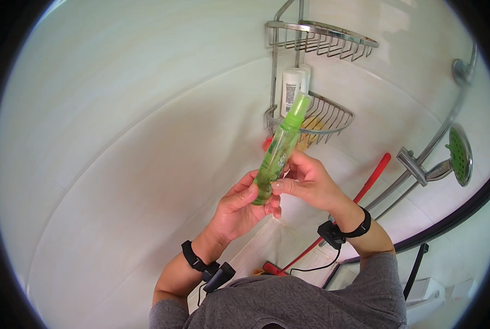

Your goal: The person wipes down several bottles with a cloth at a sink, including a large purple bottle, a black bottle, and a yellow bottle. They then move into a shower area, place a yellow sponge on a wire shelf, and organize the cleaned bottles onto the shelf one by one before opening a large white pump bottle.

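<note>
A slim green see-through spray bottle (278, 151) is tilted in front of me, its bright green top with a clear cap pointing up and to the right. My left hand (236, 208) grips it near the base, thumb on the near side and fingers behind. My right hand (309, 180) is closed on the bottle's lower right side, its thumb pressed against the surface. Some fingers of both hands are hidden behind the bottle. Both wrists wear black straps with small devices.
Beyond the bottle, a metal corner rack (324, 39) holds white bottles (291, 88) on its lower shelf. A shower head (460, 156) on a rail is at the right. A red-handled brush (372, 178) leans below it, near a dark curved edge (447, 222).
</note>
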{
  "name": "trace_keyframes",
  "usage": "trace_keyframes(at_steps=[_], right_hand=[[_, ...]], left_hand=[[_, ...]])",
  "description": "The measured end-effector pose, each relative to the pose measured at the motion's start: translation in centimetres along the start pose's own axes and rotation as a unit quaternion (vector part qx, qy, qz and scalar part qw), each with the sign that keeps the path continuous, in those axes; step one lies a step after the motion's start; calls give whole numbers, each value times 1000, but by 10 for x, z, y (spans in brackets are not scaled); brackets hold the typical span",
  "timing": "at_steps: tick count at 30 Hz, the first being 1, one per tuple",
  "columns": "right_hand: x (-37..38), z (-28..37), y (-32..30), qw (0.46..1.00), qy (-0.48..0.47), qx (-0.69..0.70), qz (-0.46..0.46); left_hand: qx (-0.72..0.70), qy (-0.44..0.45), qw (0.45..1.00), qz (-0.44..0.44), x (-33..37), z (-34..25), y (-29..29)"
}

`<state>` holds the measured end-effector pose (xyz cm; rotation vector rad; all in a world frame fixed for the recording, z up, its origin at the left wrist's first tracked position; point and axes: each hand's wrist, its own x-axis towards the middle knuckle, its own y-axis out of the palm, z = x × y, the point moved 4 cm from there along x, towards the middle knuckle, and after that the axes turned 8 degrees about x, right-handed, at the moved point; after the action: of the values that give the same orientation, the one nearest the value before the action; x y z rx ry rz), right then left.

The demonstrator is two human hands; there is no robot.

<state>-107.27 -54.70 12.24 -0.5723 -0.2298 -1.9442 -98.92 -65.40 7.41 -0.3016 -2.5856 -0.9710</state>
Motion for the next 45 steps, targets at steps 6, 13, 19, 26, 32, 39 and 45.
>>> trace_keyframes(at_steps=[6,13,19,26,32,39,45], right_hand=[[5,7,19,996,53,62,25],[5,14,26,1000,5,-14,25],[4,17,20,998,1,-48,37],[8,23,5,999,41,5,-19],[12,13,-15,988,130,49,-68],[38,37,-90,977,77,-14,-200],[60,32,-182,944,80,-139,-288]], left_hand=[[-81,-21,993,84,-10,0,8],[-116,-32,990,72,-14,3,9],[-129,-45,988,70,-10,5,15],[-150,-84,978,117,-5,12,11],[33,-119,992,-30,-4,19,-5],[108,-146,977,-111,-29,14,-42],[224,-137,939,-220,-60,4,-68]])
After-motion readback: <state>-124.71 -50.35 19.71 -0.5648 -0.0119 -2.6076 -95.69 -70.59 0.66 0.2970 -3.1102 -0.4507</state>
